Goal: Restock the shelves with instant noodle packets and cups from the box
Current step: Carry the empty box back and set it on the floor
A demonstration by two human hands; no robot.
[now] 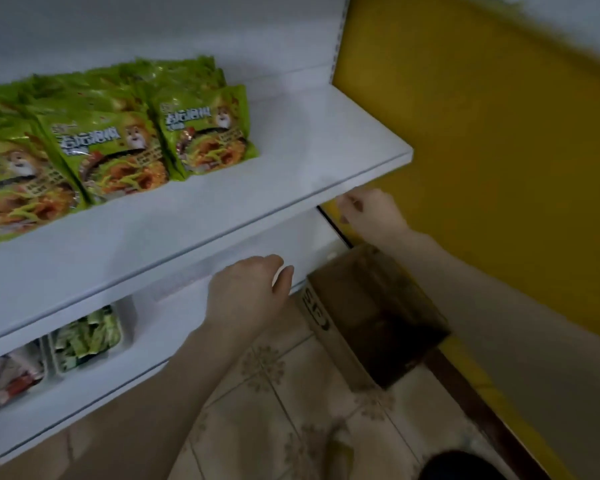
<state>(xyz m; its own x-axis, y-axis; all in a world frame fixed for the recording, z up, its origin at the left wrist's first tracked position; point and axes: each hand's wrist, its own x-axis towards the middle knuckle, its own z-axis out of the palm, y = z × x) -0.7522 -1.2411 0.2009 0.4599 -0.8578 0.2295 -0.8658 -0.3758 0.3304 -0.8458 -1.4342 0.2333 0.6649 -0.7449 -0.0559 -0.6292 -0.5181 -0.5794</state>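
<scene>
Green instant noodle packets (111,140) stand in rows on the left half of a white shelf (291,161); its right half is bare. A brown cardboard box (371,313) sits open on the floor below the shelf's right end, its inside dark. My left hand (250,292) hovers just under the shelf's front edge, left of the box, fingers loosely curled and holding nothing. My right hand (368,211) is higher, beside the shelf's right corner above the box, fingers curled with nothing visible in them.
A lower white shelf (84,393) carries clear trays (90,337) of small green and red sachets. A yellow wall (499,150) stands on the right. Patterned floor tiles (274,410) lie below.
</scene>
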